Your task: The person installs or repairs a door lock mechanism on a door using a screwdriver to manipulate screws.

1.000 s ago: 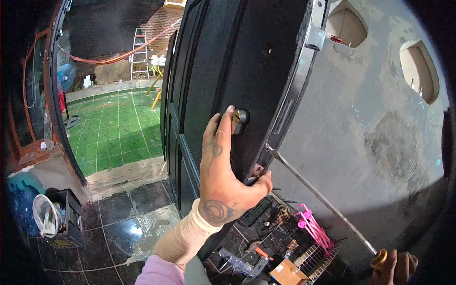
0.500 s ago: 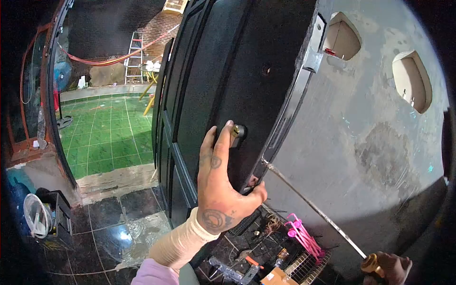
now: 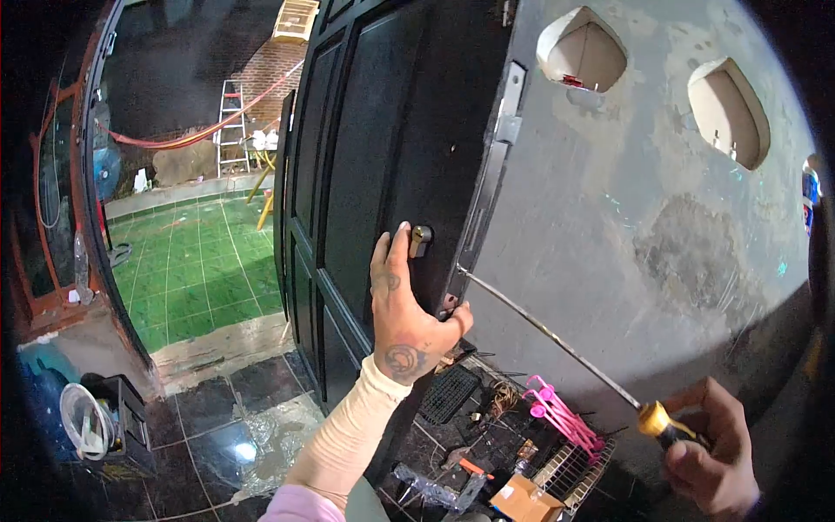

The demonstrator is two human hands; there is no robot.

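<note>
A black panelled door stands ajar before me, its edge facing right. My left hand grips that edge, fingers laid along the face and thumb wrapped round the side. Just beyond the fingertips, a brass lock cylinder sticks out of the door face. The handle of a long screwdriver, yellow and black, is held in my right hand at lower right. Its thin shaft slants up to the left, and the tip meets the metal lock plate on the door edge, above my left thumb.
A grey wall with two niches rises on the right. Below it on the floor lie pink plastic items, a wire rack, a cardboard piece and loose tools. A black crate stands left, near the doorway to green tiles.
The view has shifted, so the door edge sits further left. My right hand has come further into view, its fingers differently placed on the handle. The screwdriver tip stays at the door edge.
</note>
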